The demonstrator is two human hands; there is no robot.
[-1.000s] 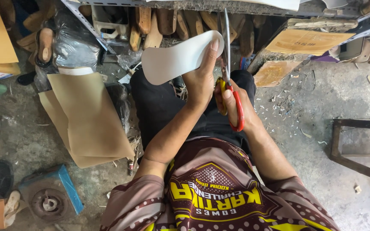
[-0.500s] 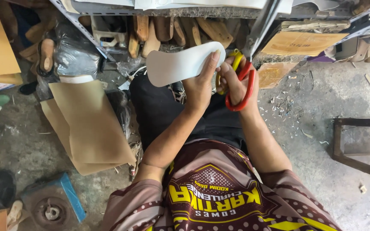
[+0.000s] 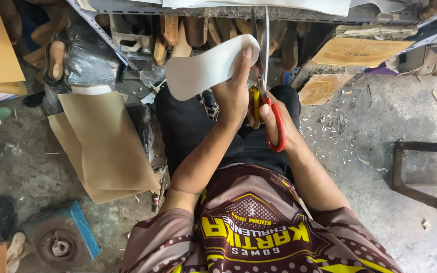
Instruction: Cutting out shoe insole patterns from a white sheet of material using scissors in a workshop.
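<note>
Below, grey concrete floor [image 3: 380, 116], littered with pale offcuts toward the right. Across the far edge, a metal shelf frame [image 3: 127, 7] with wooden shoe lasts [image 3: 170, 28] hanging in a row beneath it. At the left, large sheets of brown cardboard [image 3: 104, 146] lying on the floor, overlapping each other. At the right edge, a dark wooden stool [image 3: 421, 169], only partly in view. Far right, flat cardboard boxes [image 3: 365, 50] stacked under the shelf. Near left, a blue-based round machine part [image 3: 59, 242]. Far left, a black plastic bag [image 3: 84, 55], just beyond the cardboard.

In the middle, raised above black-trousered knees: a white insole-shaped sheet [image 3: 203, 71], held up toward the shelf, its rounded end pointing left. Left hand [image 3: 233, 93] closed on the sheet's right end, thumb pressed flat on the near face, fingers hidden behind. Just right of it, touching, right hand [image 3: 271, 119] wrapped through the handles of red and yellow scissors [image 3: 266, 101]. Blades pointing far, nearly together, running up beside the sheet's right edge; whether actually biting into the sheet at this instant, cannot tell. Red loop hanging near, below the right thumb; yellow loop tucked between the two hands.
</note>
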